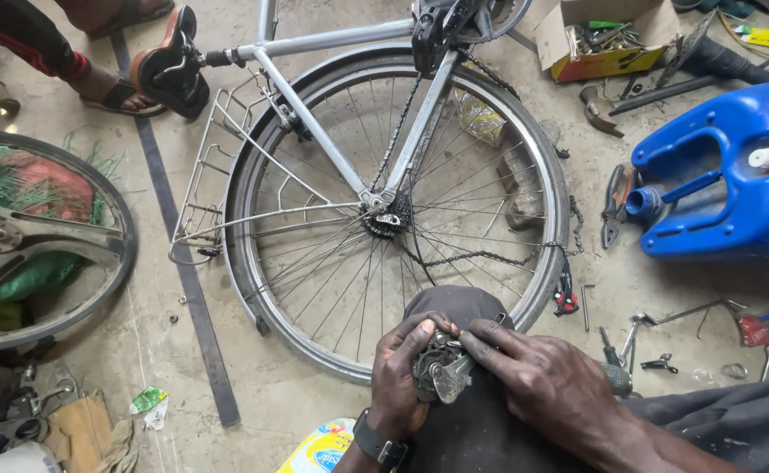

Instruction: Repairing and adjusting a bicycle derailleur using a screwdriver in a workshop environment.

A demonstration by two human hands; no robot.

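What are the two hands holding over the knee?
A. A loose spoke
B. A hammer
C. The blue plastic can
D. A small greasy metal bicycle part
D: the left hand and right hand both grip a small dark metal bicycle part above the knee, while the blue plastic can and the hammer lie untouched on the floor.

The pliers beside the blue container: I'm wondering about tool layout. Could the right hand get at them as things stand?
Probably, but not straight away: the right hand is busy on the small metal bike part, and the pliers lie well ahead on open floor, nothing covering them.
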